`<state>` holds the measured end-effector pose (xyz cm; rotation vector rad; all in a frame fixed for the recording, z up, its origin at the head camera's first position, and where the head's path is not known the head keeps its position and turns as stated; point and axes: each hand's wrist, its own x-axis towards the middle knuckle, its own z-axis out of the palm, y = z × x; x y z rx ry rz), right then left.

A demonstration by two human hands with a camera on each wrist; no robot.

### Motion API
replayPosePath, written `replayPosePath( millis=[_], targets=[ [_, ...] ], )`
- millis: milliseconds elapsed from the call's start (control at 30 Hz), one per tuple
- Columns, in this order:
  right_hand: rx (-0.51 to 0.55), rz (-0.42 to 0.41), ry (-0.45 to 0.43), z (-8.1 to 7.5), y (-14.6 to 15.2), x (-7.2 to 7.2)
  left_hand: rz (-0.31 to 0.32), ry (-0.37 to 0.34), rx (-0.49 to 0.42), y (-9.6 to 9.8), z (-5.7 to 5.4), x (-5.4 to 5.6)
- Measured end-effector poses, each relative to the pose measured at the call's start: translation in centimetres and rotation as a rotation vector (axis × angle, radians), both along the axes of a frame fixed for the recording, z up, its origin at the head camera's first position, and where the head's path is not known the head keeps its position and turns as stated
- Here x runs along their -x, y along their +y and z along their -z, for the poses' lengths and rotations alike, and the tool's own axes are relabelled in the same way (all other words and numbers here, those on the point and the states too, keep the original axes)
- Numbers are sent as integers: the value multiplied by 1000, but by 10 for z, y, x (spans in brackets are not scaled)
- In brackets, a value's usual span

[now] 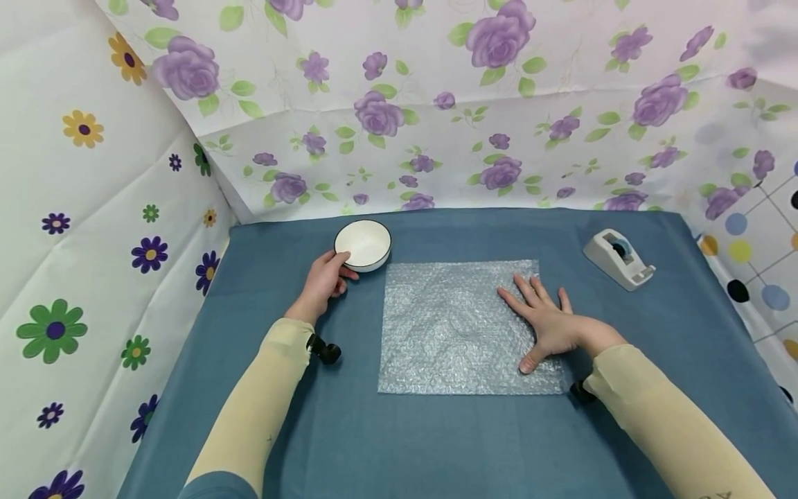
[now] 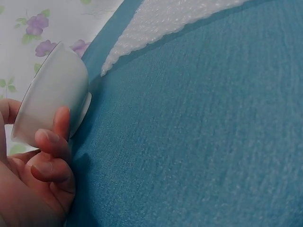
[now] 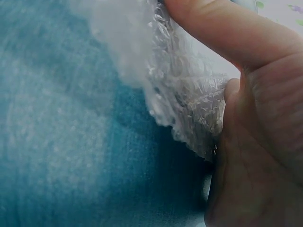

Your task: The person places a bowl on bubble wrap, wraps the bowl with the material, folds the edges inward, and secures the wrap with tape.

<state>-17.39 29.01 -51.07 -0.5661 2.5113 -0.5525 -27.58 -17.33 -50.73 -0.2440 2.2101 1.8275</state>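
Toward the back left of the table stands a white bowl [image 1: 364, 244] with a dark rim. My left hand [image 1: 323, 281] pinches its near left edge, thumb over the rim and fingers against the outside wall. In the left wrist view the bowl [image 2: 57, 90] shows its side and foot, with the fingers curled under its wall. A sheet of bubble wrap [image 1: 455, 329] lies flat in the middle of the table. My right hand [image 1: 548, 326] rests with spread fingers on its right side. The right wrist view shows the bubble wrap's edge [image 3: 189, 104] beneath the thumb.
A white tape dispenser [image 1: 619, 260] stands at the back right, beyond my right hand. Blue cloth [image 1: 386, 443] covers the table. Flower-printed sheets [image 1: 411, 159] hang behind it and at the left side. Small black wrist cameras [image 1: 324, 350] are strapped on both forearms.
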Motion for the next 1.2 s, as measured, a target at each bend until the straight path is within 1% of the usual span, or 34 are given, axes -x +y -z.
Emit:
replayPosePath(
  millis=[133,233,333,533,567,667,800,900,1000,1100,1200],
  targets=[
    [22,0,3,0,0,-1,11,3,-4,-1,2,-1],
    [46,-1,6,1,1,-1,31,2,-7,-2,3,-2],
    [72,-11,12,4,4,-2,41,1,-17,-3,3,-3],
    [136,-21,19,5,5,-2,35,14,-33,-4,2,-5],
    [144,-16,8,3,4,-2,32,14,-34,-3,2,-5],
    [135,-23,17,5,5,-2,24,13,-29,-3,2,-6],
    [101,-14,24,2,3,-4,12,31,-26,-2,2,-9],
    [98,-3,13,2,4,-4,13,50,-47,1,0,-17],
    [84,3,10,6,5,-3,35,68,-82,9,-3,-30],
    [64,0,17,6,4,-3,78,90,-116,24,-10,-45],
    [38,-5,22,3,3,-2,147,101,-144,45,-18,-59]
  ],
)
